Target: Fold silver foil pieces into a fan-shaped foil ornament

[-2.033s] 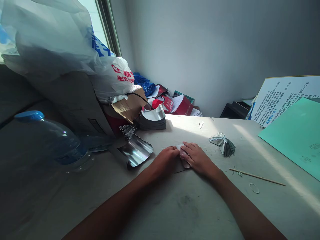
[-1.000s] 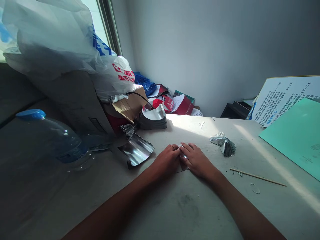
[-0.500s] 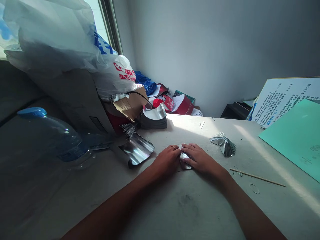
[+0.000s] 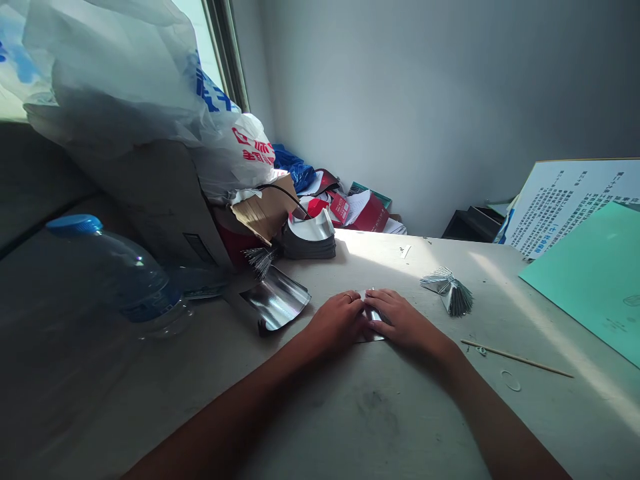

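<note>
My left hand [image 4: 337, 323] and my right hand [image 4: 404, 325] rest on the table side by side, fingertips meeting over a small folded piece of silver foil [image 4: 373, 317]. Most of that piece is hidden under my fingers, and its flat lower edge shows on the tabletop. To the right of my right hand lies a pleated foil fan [image 4: 449, 292]. Left of my left hand lies a curved sheet of shiny foil [image 4: 275, 300].
A stack of curved foil strips [image 4: 309, 239] and a small foil fan [image 4: 260, 261] stand at the back left, near a cardboard box [image 4: 160, 200] and plastic bag [image 4: 125, 80]. A water bottle [image 4: 120, 273] lies left. A wooden skewer [image 4: 517, 359], rubber band [image 4: 510, 381], green folder [image 4: 590, 280] and printed poster [image 4: 565, 207] are right.
My hands have closed in on the foil piece, and its silver face now shows between them instead of the pale side. The view has drifted slightly.
</note>
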The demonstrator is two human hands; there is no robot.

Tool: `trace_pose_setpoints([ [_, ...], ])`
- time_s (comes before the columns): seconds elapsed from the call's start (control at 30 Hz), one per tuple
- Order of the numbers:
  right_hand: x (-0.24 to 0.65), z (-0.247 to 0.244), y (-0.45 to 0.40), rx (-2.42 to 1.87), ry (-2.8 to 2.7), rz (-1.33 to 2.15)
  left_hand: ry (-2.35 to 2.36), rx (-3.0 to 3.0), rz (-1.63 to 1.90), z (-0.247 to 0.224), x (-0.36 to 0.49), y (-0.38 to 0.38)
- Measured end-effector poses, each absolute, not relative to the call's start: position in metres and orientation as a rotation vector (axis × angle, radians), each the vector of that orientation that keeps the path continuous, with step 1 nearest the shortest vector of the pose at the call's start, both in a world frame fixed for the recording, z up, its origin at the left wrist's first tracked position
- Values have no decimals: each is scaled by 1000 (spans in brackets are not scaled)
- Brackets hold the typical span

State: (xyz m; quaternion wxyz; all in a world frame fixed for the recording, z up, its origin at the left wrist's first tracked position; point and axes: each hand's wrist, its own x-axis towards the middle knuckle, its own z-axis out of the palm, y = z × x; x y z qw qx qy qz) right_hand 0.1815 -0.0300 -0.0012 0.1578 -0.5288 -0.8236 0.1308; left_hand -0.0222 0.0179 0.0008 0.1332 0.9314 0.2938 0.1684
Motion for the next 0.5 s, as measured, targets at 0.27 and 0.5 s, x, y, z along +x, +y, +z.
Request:
trace_pose_setpoints([
  [0.27,181,1,-31,-1512,-2359,390,867,2679,472,1,-23,17],
  [0.5,182,-1,-31,-1528,-2366,385,864,2700,486,2,-23,16],
])
